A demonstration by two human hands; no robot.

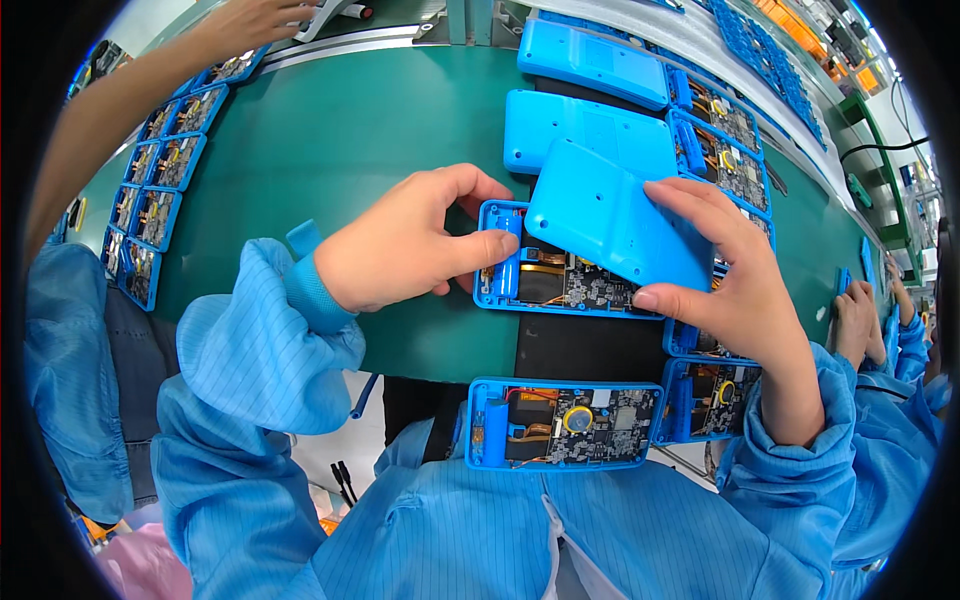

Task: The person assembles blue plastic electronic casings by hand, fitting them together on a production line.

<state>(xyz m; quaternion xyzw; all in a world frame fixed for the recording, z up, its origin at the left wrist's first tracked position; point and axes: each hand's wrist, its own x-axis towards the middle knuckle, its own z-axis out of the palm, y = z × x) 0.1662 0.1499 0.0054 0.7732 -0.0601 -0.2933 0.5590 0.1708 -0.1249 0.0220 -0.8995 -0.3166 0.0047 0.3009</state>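
My left hand (400,245) grips the left end of an open blue device housing (600,308), its thumb against a blue cylindrical battery (508,270). A circuit board and wires show inside the housing. With fingers and thumb, my right hand (745,270) holds a blue back cover (610,215) by its right end. The cover is tilted over the housing and hides its upper right part. Nearer to me lies another open housing (560,465), with a battery, a circuit board and a round yellow-rimmed part (578,420).
Beyond my hands lie two blue back covers (590,60) (580,130). Several open housings (735,170) line the right side, and more (160,215) stand at the left on the green table (340,130). Another person's arm (110,115) reaches in from the left; another's hands (857,320) are at the right.
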